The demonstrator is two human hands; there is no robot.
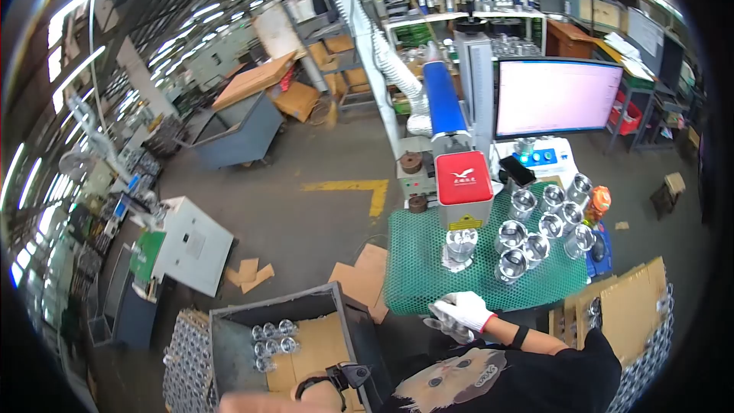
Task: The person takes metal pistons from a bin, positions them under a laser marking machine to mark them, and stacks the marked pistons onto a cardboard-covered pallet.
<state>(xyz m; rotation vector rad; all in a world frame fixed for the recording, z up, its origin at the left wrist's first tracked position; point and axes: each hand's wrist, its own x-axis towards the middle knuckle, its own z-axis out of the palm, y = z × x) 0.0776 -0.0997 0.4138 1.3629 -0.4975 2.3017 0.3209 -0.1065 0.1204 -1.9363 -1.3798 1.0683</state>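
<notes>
My right hand (462, 312), in a white glove, is just off the front edge of the green mesh mat (413, 283). Its fingers are curled over something greyish that I cannot make out. My left hand (264, 403), by the grey bin (279, 297), is blurred and cut off by the bottom edge, so its fingers do not show clearly. A shiny metal cup (460, 246) stands on the mat below the red-fronted marking head (464, 180). Several more shiny cups (511, 266) stand grouped on the mat's right side.
Several shiny cups (273, 344) lie on cardboard in the grey bin. Stacked cups (186, 359) stand beside it, and cardboard (634, 310) is at my right. Behind the mat are a monitor (558, 98), a black phone (518, 171) and an orange-wrapped item (599, 203).
</notes>
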